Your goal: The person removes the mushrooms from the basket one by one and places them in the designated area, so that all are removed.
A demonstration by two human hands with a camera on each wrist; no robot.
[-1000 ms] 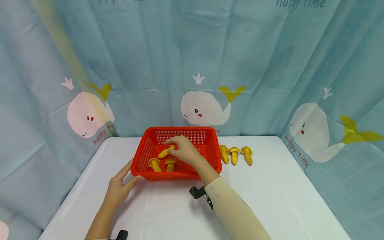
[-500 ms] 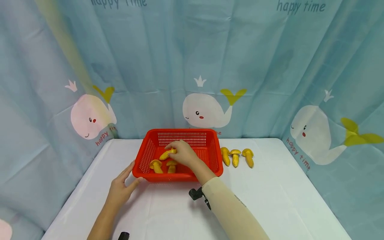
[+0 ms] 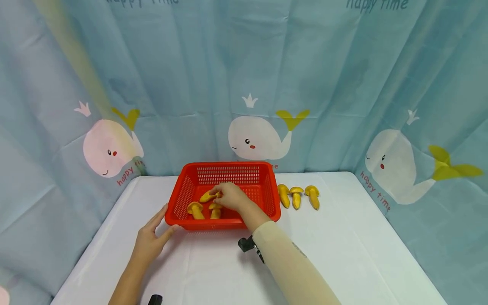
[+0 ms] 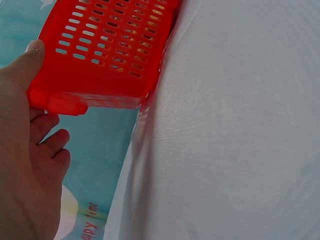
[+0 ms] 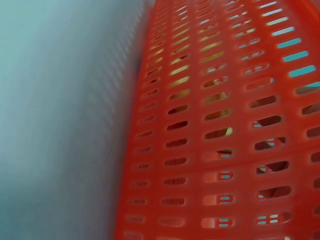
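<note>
Your right hand (image 3: 230,197) reaches over the near wall of the red basket (image 3: 267,186), forearm angled in from the lower right, its grip pinching a yellow toy mushroom (image 3: 208,196) just above the basket floor. Two more mushrooms (image 3: 196,209) stand in the basket's near-left part, just below that one. Your left hand (image 3: 149,242) lies on the white counter (image 3: 343,245) with straight, relaxed fingers, grip spread; the left wrist view shows your thumb (image 4: 22,65) against the basket's outer corner. Three mushrooms (image 3: 296,197) lie in a row on the counter just right of the basket. Bare counter stretches right and toward you; a whale-print curtain (image 3: 263,84) closes in close behind the basket.
</note>
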